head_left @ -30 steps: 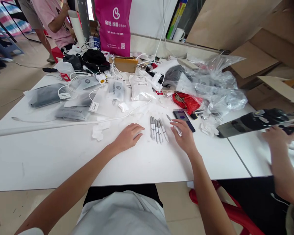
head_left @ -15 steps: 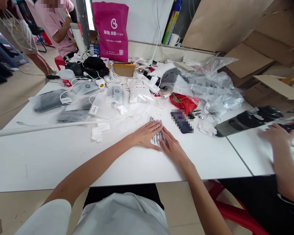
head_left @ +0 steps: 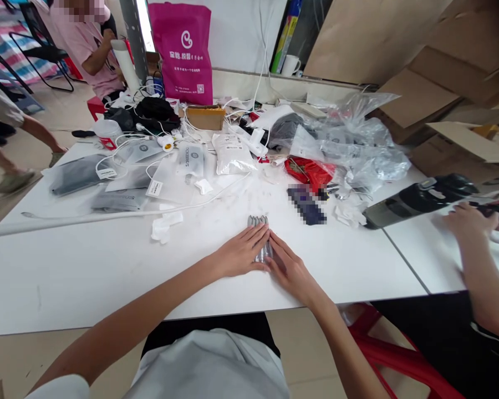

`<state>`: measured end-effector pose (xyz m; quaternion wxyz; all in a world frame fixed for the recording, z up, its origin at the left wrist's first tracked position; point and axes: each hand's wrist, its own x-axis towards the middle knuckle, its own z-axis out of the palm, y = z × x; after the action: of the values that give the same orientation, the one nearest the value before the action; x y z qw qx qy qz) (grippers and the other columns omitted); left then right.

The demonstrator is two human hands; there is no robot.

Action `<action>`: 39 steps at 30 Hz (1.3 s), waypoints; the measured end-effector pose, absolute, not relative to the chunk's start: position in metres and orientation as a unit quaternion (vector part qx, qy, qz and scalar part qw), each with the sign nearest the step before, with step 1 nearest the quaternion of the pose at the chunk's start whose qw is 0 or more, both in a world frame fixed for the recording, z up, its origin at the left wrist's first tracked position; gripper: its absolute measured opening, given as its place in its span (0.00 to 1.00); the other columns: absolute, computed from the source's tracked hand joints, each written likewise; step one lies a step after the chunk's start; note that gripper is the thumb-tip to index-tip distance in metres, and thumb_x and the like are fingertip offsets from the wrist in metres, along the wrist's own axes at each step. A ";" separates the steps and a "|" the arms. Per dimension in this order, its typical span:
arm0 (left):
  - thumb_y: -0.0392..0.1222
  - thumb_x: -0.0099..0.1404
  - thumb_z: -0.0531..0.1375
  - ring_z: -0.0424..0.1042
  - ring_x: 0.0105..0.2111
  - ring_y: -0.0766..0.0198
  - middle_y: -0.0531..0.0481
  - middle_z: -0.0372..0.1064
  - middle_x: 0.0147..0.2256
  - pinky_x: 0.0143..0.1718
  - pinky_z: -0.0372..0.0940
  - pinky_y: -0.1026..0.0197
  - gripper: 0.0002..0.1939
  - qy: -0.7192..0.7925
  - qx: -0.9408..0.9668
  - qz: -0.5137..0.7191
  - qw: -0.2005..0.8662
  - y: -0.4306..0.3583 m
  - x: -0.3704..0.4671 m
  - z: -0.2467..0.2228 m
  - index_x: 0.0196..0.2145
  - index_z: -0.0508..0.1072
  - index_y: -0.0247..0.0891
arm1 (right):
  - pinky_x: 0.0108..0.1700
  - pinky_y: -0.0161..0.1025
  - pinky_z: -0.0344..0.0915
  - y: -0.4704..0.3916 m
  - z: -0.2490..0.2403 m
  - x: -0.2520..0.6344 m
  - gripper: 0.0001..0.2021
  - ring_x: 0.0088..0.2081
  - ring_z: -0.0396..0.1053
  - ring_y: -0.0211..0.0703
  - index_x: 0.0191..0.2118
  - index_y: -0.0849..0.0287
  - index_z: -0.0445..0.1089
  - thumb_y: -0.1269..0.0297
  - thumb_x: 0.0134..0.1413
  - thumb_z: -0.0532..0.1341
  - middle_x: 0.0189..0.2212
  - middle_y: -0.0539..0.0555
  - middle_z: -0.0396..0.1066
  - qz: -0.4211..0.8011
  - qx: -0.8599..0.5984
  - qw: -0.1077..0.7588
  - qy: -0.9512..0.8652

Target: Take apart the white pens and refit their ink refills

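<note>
Several slim silver-grey sticks with tapered grey tips (head_left: pixel 258 221), pen-like in shape, lie side by side in a row on the white table (head_left: pixel 120 277). Across the top of them lies my left hand (head_left: pixel 243 250), its fingers stretched out flat. My right hand (head_left: pixel 290 266) rests along their right side, fingers extended and thumb apart, its fingertips meeting those of my left hand. Both hands partly cover the sticks, so their middles are hidden.
A blurred-out dark object (head_left: pixel 307 205) lies beyond my right hand. Further back are clear plastic bags (head_left: pixel 357 144), a red bag (head_left: pixel 311 172) and packaged pouches (head_left: pixel 120 198). A white cable (head_left: pixel 183 209) crosses the left. At right, a black bottle (head_left: pixel 419 199) lies near another person's hand (head_left: pixel 468 221).
My hands and the sticks have drawn closer to the table's front edge. The tips now line up evenly, where they were uneven before. The view has shifted slightly.
</note>
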<state>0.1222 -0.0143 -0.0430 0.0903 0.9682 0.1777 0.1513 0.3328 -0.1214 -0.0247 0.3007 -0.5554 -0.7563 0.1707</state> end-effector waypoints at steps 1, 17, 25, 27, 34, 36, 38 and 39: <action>0.72 0.77 0.45 0.38 0.80 0.46 0.29 0.37 0.79 0.80 0.41 0.47 0.53 0.179 0.968 0.155 0.087 -0.020 0.120 -0.044 0.79 0.44 0.22 | 0.77 0.60 0.61 -0.126 -0.024 0.332 0.38 0.77 0.56 0.58 0.81 0.43 0.44 0.61 0.74 0.60 0.79 0.56 0.50 0.173 -0.552 0.300 -0.758; 0.70 0.77 0.50 0.44 0.79 0.47 0.30 0.42 0.78 0.79 0.45 0.47 0.52 0.181 0.960 0.187 0.102 -0.033 0.113 -0.040 0.80 0.41 0.29 | 0.72 0.65 0.69 -0.136 -0.026 0.356 0.31 0.73 0.65 0.60 0.71 0.43 0.68 0.57 0.66 0.71 0.70 0.58 0.68 0.176 -0.533 0.335 -0.756; 0.69 0.78 0.48 0.46 0.79 0.47 0.30 0.46 0.77 0.79 0.47 0.46 0.47 0.184 0.959 0.189 0.102 -0.037 0.114 -0.039 0.78 0.50 0.27 | 0.71 0.64 0.71 -0.136 -0.025 0.353 0.29 0.71 0.67 0.60 0.69 0.42 0.71 0.59 0.64 0.72 0.70 0.56 0.69 0.173 -0.537 0.349 -0.749; 0.69 0.79 0.47 0.46 0.79 0.46 0.29 0.46 0.77 0.79 0.47 0.47 0.47 0.185 0.961 0.184 0.096 -0.038 0.114 -0.038 0.77 0.52 0.25 | 0.70 0.64 0.71 -0.136 -0.024 0.353 0.29 0.71 0.68 0.60 0.69 0.42 0.71 0.60 0.64 0.72 0.69 0.57 0.70 0.170 -0.533 0.352 -0.750; 0.70 0.77 0.48 0.47 0.79 0.45 0.28 0.46 0.77 0.79 0.47 0.47 0.49 0.185 0.962 0.179 0.095 -0.039 0.114 -0.036 0.75 0.55 0.23 | 0.70 0.66 0.72 -0.134 -0.022 0.351 0.31 0.71 0.67 0.60 0.69 0.43 0.71 0.63 0.62 0.73 0.69 0.58 0.71 0.162 -0.520 0.359 -0.758; 0.71 0.76 0.49 0.47 0.79 0.45 0.27 0.46 0.77 0.79 0.47 0.47 0.50 0.185 0.961 0.180 0.099 -0.038 0.114 -0.036 0.75 0.55 0.22 | 0.69 0.66 0.72 -0.134 -0.021 0.350 0.31 0.71 0.67 0.61 0.69 0.43 0.71 0.62 0.62 0.74 0.69 0.58 0.71 0.164 -0.520 0.360 -0.757; 0.72 0.75 0.49 0.47 0.79 0.45 0.27 0.46 0.77 0.79 0.46 0.47 0.51 0.185 0.960 0.182 0.106 -0.038 0.115 -0.037 0.76 0.54 0.23 | 0.69 0.66 0.72 -0.134 -0.020 0.350 0.31 0.71 0.68 0.61 0.69 0.43 0.72 0.62 0.61 0.74 0.68 0.57 0.71 0.166 -0.521 0.363 -0.754; 0.72 0.74 0.50 0.47 0.79 0.45 0.27 0.46 0.77 0.79 0.46 0.47 0.52 0.186 0.959 0.185 0.110 -0.037 0.115 -0.038 0.76 0.53 0.24 | 0.69 0.66 0.72 -0.134 -0.019 0.350 0.31 0.71 0.68 0.61 0.69 0.43 0.72 0.62 0.61 0.74 0.68 0.57 0.72 0.167 -0.521 0.364 -0.754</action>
<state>0.1146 -0.0372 -0.0376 0.1104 0.9587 0.1856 0.1850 0.3495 -0.1336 -0.0193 0.3638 -0.5210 -0.7540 0.1666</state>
